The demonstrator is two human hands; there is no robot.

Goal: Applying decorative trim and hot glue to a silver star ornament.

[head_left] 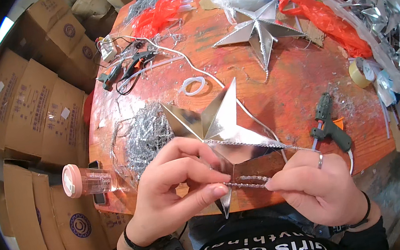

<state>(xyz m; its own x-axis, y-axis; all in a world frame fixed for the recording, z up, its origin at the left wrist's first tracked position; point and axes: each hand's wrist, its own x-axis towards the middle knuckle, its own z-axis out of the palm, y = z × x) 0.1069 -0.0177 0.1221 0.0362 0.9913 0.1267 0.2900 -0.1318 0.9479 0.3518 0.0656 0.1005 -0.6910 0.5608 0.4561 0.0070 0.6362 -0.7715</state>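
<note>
A shiny silver five-pointed star (222, 122) sits upright between my hands at the table's near edge. Silver beaded trim (248, 184) runs along one of its ridges and past its right tip toward my right hand. My left hand (178, 188) pinches the trim between thumb and forefinger, below the star's middle. With fingers curled and a ring on one of them, my right hand (316, 185) grips the trim's other end, so two strands stretch between the hands. The star's lower part is partly hidden by my left hand.
A dark green glue gun (331, 123) lies at right, near a tape roll (361, 72). Loose silver trim (148, 134) heaps at left beside a pink-lidded bottle (91, 180). Farther back are another trimmed star (256, 34), pliers-like tools (124, 69) and silver stars (394, 23) in plastic.
</note>
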